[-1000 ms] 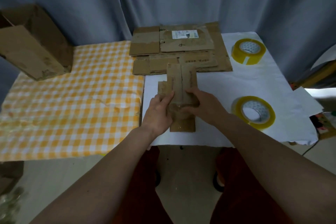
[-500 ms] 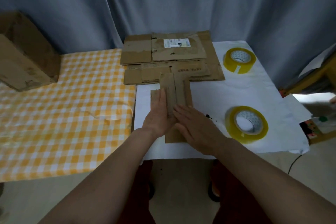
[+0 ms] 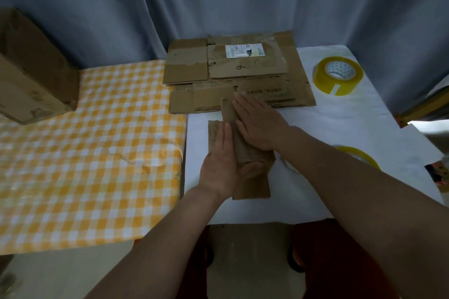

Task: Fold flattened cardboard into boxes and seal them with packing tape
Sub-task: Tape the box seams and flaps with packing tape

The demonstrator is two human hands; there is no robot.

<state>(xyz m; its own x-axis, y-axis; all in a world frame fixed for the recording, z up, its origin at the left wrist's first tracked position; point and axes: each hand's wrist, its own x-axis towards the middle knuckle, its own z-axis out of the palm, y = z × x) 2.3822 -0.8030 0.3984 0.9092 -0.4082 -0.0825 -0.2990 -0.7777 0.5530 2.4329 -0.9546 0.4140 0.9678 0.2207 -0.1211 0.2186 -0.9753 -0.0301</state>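
1. Since half a second ago my right hand (image 3: 258, 126) has slid up the small flattened cardboard piece (image 3: 251, 172) toward its far end; it was lower, near the middle. My left hand (image 3: 222, 165) has stayed on the left side.
2. Right hand: fingers straight and together, palm flat on the upper part of the piece. It grips nothing, only presses.
3. Left hand: fingers straight, laid along the left flap, thumb out across the middle of the piece. Flat press, no pinch.
4. Why, I judge: the piece is creased and wants to spring, so both palms flatten it before I open it into a box.
5. The piece lies on the white sheet (image 3: 315, 196), long axis away from me; its far end touches or overlaps the front edge of the flat cardboard stack (image 3: 243, 73). Can't tell which.
6. Edges: the near end is well inside the table's front edge. The left flap is just beside the seam with the checked cloth (image 3: 97, 153).
7. Room: open white sheet to the right of the piece. The near tape roll (image 3: 359, 155) is half hidden by my right forearm; the far tape roll (image 3: 339, 75) stands well apart by the stack.
8. The brown box (image 3: 31, 68) at far left is out of the way.
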